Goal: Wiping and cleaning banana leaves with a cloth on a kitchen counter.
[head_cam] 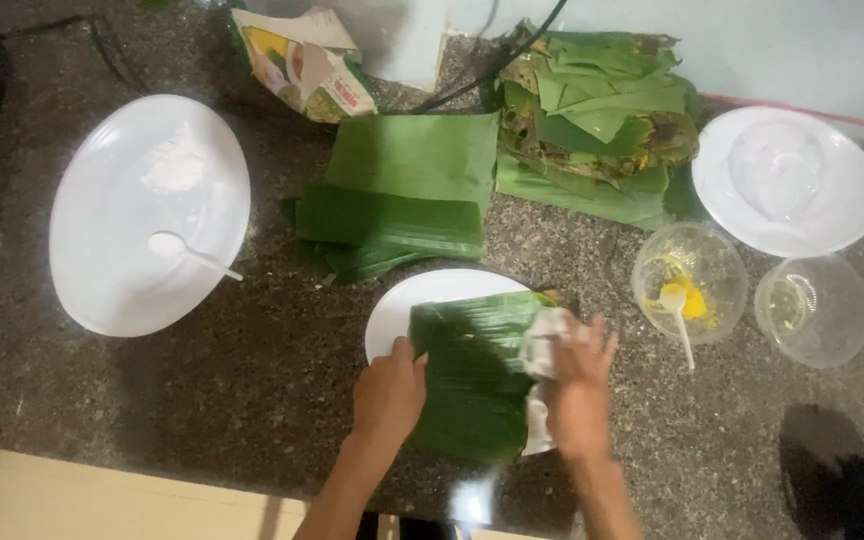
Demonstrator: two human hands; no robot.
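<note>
fingers of the right hand (580, 385) are curled around a crumpled white cloth (542, 350) and press it against the right edge of a banana leaf piece (472, 375), while the fingers of the left hand (389, 393) lie bent and closed down on the leaf's left edge, pinning it flat rather than gripping it. that leaf lies partly on a small white plate (402, 305) at the near side of the dark speckled counter (252, 380), its lower end hanging off the plate onto the stone. judging by the cloth and the steadying hand, the step in hand looks like wiping the leaf's surface clean; the glossy streaks on it suggest the wipe is partway along, though that cannot be told for sure. the next move would seem to call for drawing the cloth along the ribs, not across them, with light pressure so the leaf does not split, and with the left hand holding firm so the piece does not slide off the plate. behind it a stack of folded leaves (402, 195) lies mid-counter, just beside a rougher heap of leaf trimmings (602, 120). a large white plate (112, 260) to the left carries white powder (174, 165) and a plastic spoon (187, 252); to the right stand a clear bowl with yellow filling (692, 285), an empty clear bowl (812, 310) and a white plate of pale dough (787, 180). a printed packet (302, 65) leans at the back.
</note>
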